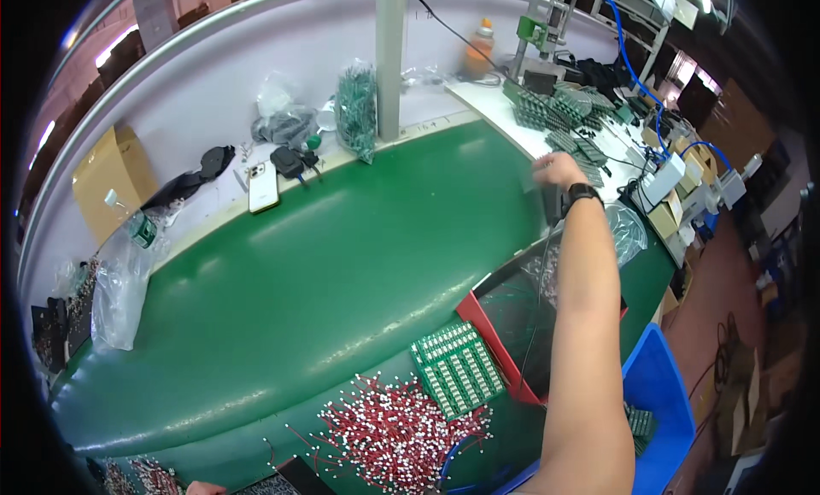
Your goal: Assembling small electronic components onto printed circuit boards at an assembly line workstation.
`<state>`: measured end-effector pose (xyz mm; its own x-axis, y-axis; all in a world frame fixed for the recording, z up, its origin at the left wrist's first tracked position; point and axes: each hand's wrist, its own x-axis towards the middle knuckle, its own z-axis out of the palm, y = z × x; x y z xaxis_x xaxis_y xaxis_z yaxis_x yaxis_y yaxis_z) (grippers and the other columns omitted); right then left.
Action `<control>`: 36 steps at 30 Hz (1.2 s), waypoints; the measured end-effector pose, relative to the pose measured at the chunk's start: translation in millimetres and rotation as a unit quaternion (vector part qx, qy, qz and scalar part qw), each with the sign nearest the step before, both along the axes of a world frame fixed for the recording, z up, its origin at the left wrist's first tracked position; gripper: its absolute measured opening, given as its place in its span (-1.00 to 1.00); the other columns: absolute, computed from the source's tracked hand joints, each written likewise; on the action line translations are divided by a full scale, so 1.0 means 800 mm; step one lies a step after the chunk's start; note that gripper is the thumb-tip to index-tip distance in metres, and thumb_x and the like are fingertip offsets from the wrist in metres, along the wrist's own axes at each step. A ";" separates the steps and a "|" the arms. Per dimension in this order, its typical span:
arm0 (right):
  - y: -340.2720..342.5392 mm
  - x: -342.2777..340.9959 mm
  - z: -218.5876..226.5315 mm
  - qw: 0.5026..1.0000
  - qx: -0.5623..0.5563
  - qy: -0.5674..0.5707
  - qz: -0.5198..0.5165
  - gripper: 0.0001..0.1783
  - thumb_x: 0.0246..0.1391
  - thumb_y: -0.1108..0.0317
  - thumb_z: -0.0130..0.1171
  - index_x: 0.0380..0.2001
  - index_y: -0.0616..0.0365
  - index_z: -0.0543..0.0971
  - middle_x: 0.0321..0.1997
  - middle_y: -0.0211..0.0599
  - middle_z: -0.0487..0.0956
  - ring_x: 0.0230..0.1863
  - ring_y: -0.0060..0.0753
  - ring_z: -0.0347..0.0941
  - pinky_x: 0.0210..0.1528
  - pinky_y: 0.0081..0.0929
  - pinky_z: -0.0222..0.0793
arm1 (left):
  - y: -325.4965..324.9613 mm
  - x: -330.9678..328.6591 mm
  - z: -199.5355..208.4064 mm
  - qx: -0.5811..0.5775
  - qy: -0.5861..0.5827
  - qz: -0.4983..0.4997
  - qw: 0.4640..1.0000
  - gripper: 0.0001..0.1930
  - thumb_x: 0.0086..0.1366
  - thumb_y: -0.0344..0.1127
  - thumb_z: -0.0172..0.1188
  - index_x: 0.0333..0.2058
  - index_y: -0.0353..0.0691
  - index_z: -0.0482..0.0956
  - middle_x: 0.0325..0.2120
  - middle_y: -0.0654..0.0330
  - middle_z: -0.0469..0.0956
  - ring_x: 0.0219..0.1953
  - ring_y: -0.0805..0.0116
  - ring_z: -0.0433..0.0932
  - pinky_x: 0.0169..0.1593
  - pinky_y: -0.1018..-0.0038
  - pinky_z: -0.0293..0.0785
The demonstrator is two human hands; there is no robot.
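The right grip (557, 170) is near the edge of the white counter (491, 106), but it is blurry, so I can't tell if it is spread or pinching something. A dark, blurry thing (551, 205) is just under it. The left grip (205, 488) only peeks in at the bottom, so I can't tell about it either. The boards (583, 149) lie on the white counter, just beside the right grip.

If that grip swings too far, it could bump the boards and make them slide. The right arm (589, 324) goes over the red bin (489, 328). If the arm dips, it could push the bin into the green board (457, 371) and the red wires (384, 431). The wires are in a messy heap, so they could tangle.

A clear bag (628, 230) beside the arm could get in the way. The blue bin (670, 401) is to the arm's right.
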<state>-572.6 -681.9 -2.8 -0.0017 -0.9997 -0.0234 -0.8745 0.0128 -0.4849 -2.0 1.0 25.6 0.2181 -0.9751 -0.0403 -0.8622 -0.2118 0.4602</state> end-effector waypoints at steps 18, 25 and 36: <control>0.033 -0.099 0.093 0.801 -0.155 -0.541 -0.202 -0.55 -0.01 0.31 0.47 -0.10 0.27 0.54 -0.17 -0.15 0.56 -0.27 -0.24 0.54 -0.31 -0.39 0.59 | 0.000 -0.007 -0.002 -0.033 -0.005 0.023 0.999 -0.90 0.27 -0.45 0.20 -0.28 -0.33 0.64 -0.37 -0.06 0.63 -0.31 0.00 0.62 -0.15 0.25 0.53; 0.077 -0.143 0.101 0.818 -0.169 -0.503 -0.221 -0.72 0.07 0.44 0.26 -0.16 0.29 0.50 -0.31 -0.15 0.56 -0.44 -0.28 0.56 -0.50 -0.37 0.54 | 0.002 -0.007 -0.002 -0.027 -0.013 0.055 0.998 -0.84 0.31 -0.33 0.25 -0.27 -0.32 0.66 -0.37 -0.06 0.64 -0.31 0.02 0.63 -0.15 0.27 0.54; 0.234 -0.207 0.132 0.889 -0.094 -0.411 -0.178 -0.70 0.11 0.25 0.31 -0.15 0.17 0.57 -0.27 -0.38 0.64 -0.38 -0.46 0.59 -0.41 -0.44 0.55 | 0.009 0.015 -0.032 -0.046 -0.013 0.037 0.998 -0.79 0.37 -0.29 0.24 -0.25 -0.37 0.66 -0.43 -0.07 0.65 -0.43 0.12 0.63 -0.27 0.32 0.54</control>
<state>-738.4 -494.3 103.1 -0.3779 -0.9258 0.0050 -0.1810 0.0685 -0.9811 10.1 8.4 0.1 0.2894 -0.9556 0.0545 -0.8575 -0.2336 0.4584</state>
